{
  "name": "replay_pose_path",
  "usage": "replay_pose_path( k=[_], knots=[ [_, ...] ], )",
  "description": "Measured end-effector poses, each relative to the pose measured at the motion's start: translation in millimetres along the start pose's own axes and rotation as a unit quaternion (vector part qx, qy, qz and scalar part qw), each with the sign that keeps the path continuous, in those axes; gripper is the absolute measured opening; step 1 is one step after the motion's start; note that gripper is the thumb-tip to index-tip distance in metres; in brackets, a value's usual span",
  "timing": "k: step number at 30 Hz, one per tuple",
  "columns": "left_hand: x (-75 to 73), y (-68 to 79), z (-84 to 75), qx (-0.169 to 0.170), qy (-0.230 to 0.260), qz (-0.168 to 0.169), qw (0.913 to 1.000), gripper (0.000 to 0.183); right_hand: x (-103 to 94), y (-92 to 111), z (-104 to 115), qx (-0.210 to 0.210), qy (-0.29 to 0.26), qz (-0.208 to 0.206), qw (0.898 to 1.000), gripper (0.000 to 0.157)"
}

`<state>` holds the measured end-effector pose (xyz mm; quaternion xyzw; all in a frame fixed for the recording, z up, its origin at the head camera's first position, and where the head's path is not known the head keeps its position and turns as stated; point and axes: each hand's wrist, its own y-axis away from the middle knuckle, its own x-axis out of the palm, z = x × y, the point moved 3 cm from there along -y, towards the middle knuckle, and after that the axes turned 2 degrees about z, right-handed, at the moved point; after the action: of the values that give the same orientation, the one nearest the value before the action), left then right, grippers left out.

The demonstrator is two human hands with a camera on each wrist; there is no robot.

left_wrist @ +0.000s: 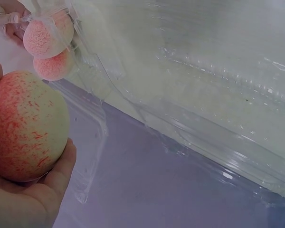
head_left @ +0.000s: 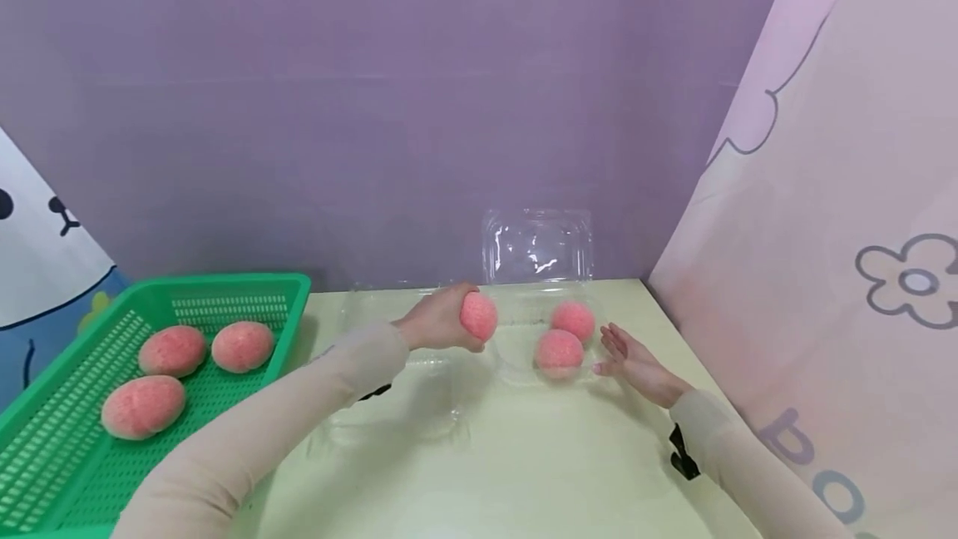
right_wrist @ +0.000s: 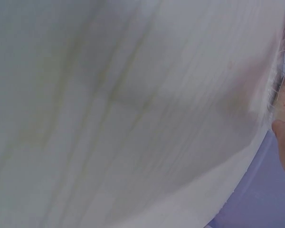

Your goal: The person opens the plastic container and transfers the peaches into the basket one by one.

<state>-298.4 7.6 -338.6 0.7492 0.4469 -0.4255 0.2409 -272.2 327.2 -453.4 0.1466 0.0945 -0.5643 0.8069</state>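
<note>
Pink and softly rounded, with a cream side flecked in red, the peach-like ball (head_left: pixel 479 317) is in the left hand (head_left: pixel 445 318), whose fingers and thumb curl round it at the left edge of a clear, thin-walled plastic box (head_left: pixel 516 368). Inside that box, at its right side, 2 more pink balls lie close together: a rear ball (head_left: pixel 573 320) and a front ball (head_left: pixel 559 353). The right hand (head_left: pixel 636 366) has its fingers loosely extended beside the right wall; whether it presses the plastic I cannot tell.

Weight looks the likeliest trouble. With the load gathered on the right, a bump from the held ball on the left rim could slide or tip so flimsy a box, especially if the right hand gives no support. Letting go too far left could drop the ball on the rim, and it could roll off across the pale tabletop (head_left: pixel 524 472). The raised transparent lid (head_left: pixel 537 248), upright before the purple backdrop (head_left: pixel 374 106), might swing down if the box is jolted. Another clear plastic container (head_left: pixel 407 429) lies below the left forearm; a low sleeve could catch it. 3 further pink balls (head_left: pixel 173 350) rest in the green plastic basket (head_left: pixel 217 279), well apart from these risks.
</note>
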Motion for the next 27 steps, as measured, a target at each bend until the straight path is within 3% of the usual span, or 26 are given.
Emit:
replay_pose_path(
  k=[8,14,27],
  knots=[
    [-12.8,14.9,9.0,-0.016,-0.009,-0.011,0.9998,0.084,-0.4,-3,-1,0.005,-0.009,-0.002,1.000,0.095],
    [-24.2,36.4,25.5,-0.043,0.003,-0.017,0.9989,0.084,-0.8,-4,-3,0.002,-0.005,0.006,1.000,0.094],
    [-69.1,87.4,64.9,-0.055,-0.002,-0.046,0.9974,0.080,-4.3,-2,1,0.002,0.001,0.009,1.000,0.096]
  ],
)
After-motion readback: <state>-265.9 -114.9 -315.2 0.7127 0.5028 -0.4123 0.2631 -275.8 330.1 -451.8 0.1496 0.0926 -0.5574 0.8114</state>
